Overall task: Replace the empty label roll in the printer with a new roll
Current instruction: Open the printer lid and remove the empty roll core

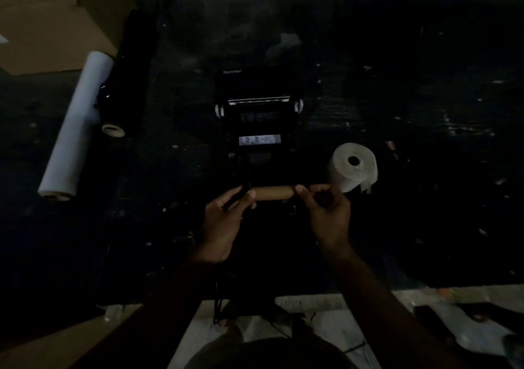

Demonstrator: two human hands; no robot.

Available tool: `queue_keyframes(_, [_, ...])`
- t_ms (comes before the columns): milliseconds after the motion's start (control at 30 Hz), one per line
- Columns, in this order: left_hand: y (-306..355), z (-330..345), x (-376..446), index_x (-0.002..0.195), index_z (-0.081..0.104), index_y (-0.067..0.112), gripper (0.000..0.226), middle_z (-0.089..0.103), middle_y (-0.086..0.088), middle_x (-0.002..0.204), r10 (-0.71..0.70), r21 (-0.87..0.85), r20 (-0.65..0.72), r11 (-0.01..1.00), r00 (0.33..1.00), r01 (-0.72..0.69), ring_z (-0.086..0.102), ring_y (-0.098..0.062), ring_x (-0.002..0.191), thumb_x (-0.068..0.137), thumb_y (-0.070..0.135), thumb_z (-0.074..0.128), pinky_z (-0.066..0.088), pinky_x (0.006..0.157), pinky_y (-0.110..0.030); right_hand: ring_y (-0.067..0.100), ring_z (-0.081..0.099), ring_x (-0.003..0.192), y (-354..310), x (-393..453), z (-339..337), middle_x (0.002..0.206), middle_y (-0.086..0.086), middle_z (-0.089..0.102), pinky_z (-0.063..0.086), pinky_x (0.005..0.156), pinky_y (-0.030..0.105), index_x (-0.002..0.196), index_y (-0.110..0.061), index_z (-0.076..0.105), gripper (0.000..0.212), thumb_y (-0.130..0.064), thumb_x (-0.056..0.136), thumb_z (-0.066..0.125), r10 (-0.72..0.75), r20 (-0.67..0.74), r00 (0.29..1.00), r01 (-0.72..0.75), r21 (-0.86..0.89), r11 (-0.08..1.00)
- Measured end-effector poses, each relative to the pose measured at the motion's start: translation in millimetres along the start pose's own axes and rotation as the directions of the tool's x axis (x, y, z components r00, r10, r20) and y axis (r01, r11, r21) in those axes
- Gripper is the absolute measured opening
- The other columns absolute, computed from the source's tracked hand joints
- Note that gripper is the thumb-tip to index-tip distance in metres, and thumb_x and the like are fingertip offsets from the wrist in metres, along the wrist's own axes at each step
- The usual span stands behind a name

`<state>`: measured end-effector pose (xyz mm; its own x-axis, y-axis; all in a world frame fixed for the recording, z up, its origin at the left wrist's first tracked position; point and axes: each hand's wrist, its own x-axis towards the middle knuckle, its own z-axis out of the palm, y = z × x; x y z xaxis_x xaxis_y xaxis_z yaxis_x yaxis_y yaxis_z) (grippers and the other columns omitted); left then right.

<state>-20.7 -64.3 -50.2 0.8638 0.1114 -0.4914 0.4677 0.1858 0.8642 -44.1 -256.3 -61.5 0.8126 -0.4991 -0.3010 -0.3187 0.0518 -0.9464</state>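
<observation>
Both hands, left hand [226, 212] and right hand [326, 210], pinch the ends of the bare cardboard core [273, 192] just before the open printer [259, 119], its lid seemingly raised, the new roll [353, 167] beside the right hand.

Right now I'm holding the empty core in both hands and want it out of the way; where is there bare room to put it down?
The dark tabletop is bare between the long white paper roll and the black open printer. There is more bare room right of the squat white label roll. It is crowded around the brown cardboard core, between printer and label roll.
</observation>
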Motion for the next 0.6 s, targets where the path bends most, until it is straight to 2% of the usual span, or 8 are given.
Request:
queue_keyframes(67, [-4,6,-8,0.106,0.074,0.018,0.019,0.080,0.006,0.084,-0.031,-0.066,-0.015,0.997,0.999,0.030,0.073,-0.020,0.085,0.088,0.014,0.075,0.055,0.083,-0.030,0.023,0.076,0.082,8,-8,-6,0.081,0.009,0.078,0.061,0.082,0.050,0.081,-0.015,0.071,0.028,-0.037,0.075,0.087,-0.028,-0.035,0.999,0.029,0.035,0.999])
queue_keyframes(133, [-7,9,-10,0.114,0.074,0.009,0.026,0.080,0.005,0.083,-0.051,-0.099,-0.025,0.994,0.998,0.049,0.071,-0.016,0.080,0.088,0.011,0.075,0.056,0.085,-0.029,0.023,0.074,0.079,12,-10,-15,0.078,0.011,0.077,0.059,0.081,0.050,0.077,-0.014,0.073,0.024,-0.035,0.077,0.085,-0.020,-0.030,0.999,0.022,0.055,0.998])
queue_keyframes(233, [-8,12,-9,0.120,0.071,0.004,0.034,0.081,0.003,0.088,-0.051,-0.090,-0.017,0.995,0.999,0.049,0.073,-0.012,0.080,0.087,0.011,0.075,0.057,0.090,-0.030,0.021,0.076,0.089,18,-6,-41,0.088,0.006,0.079,0.061,0.084,0.045,0.090,-0.016,0.075,0.025,-0.035,0.078,0.086,-0.029,-0.060,0.998,0.031,0.046,0.998])
queue_keyframes(300, [-9,16,-10,0.121,0.071,0.006,0.036,0.081,0.003,0.090,-0.045,-0.054,0.004,0.998,0.999,0.045,0.074,-0.013,0.083,0.086,0.012,0.077,0.058,0.090,-0.029,0.013,0.074,0.097,26,2,-67,0.099,0.000,0.080,0.059,0.087,0.035,0.102,-0.020,0.075,0.033,-0.038,0.077,0.086,-0.093,-0.106,0.990,0.078,-0.134,0.988])
queue_keyframes(400, [-14,27,-14,0.119,0.072,0.008,0.035,0.081,0.003,0.090,-0.028,-0.026,0.040,0.999,0.999,0.029,0.075,-0.014,0.084,0.085,0.013,0.077,0.059,0.082,-0.022,0.020,0.073,0.099,48,23,-115,0.107,0.007,0.078,0.049,0.082,0.025,0.106,-0.015,0.079,0.031,-0.035,0.083,0.081,-0.192,-0.078,0.978,0.104,-0.617,0.780])
queue_keyframes(467, [-18,38,-17,0.114,0.074,0.011,0.027,0.081,0.003,0.090,-0.016,0.000,0.069,1.000,0.998,0.016,0.075,-0.012,0.086,0.087,0.011,0.076,0.059,0.080,-0.020,0.032,0.072,0.099,68,38,-140,0.105,0.012,0.078,0.053,0.081,0.034,0.102,-0.013,0.080,0.032,-0.039,0.084,0.073,-0.170,0.010,0.985,0.122,-0.738,0.663])
queue_keyframes(533, [-23,48,-19,0.111,0.076,0.010,0.024,0.081,-0.001,0.096,0.001,0.030,0.086,1.000,0.996,-0.003,0.075,-0.013,0.090,0.087,0.011,0.076,0.058,0.082,-0.023,0.035,0.067,0.100,89,53,-156,0.101,0.014,0.076,0.053,0.082,0.040,0.098,-0.010,0.080,0.040,-0.042,0.081,0.064,-0.170,0.084,0.982,0.165,-0.818,0.551])
queue_keyframes(600, [-28,58,-19,0.115,0.074,0.003,0.030,0.080,-0.006,0.101,0.009,0.055,0.085,0.998,0.996,-0.014,0.075,-0.013,0.090,0.086,0.010,0.076,0.058,0.084,-0.025,0.034,0.064,0.100,103,63,-164,0.100,0.013,0.074,0.051,0.083,0.040,0.096,-0.010,0.079,0.039,-0.042,0.078,0.065,-0.128,0.100,0.987,0.151,-0.852,0.501])
